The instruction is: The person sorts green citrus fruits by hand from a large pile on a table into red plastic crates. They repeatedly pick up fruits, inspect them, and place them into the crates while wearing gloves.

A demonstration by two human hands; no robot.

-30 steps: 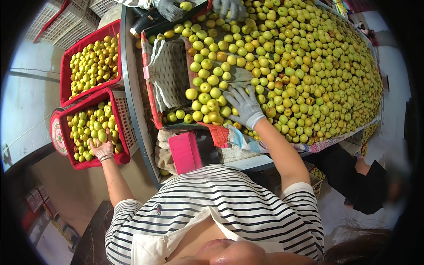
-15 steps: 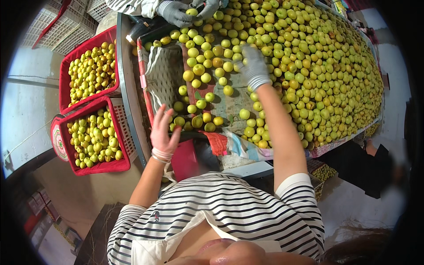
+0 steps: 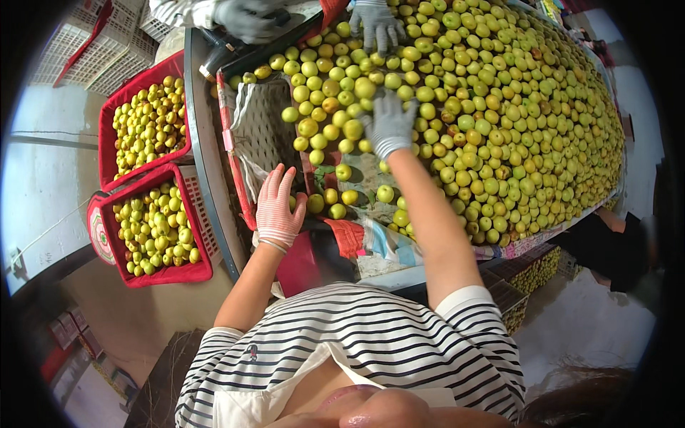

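A broad heap of small round yellow-green fruits that look like jujubes (image 3: 514,135) covers the table. My right hand (image 3: 391,127), in a grey knit glove, lies palm down among the looser jujubes at the heap's left edge, fingers apart and touching some of them. My left hand (image 3: 278,214), in a red-and-white striped glove, is stretched out beside a pale mesh chute (image 3: 267,132) at the table's near left, with a few jujubes by its fingertips. Nothing shows in its grip. What lies under my right palm is hidden.
Two red-lined crates, the far one (image 3: 107,135) and the near one (image 3: 203,274), hold jujubes left of the table. A co-worker's gloved hand (image 3: 377,25) touches the far jujubes; another gloved hand (image 3: 250,18) is blurred. A dark red container (image 3: 300,267) stands at the near edge.
My right hand has moved left and toward me, and loose jujubes have bunched leftward. My left hand has come slightly nearer with fingers straighter. A co-worker's hand has reached onto the far heap.
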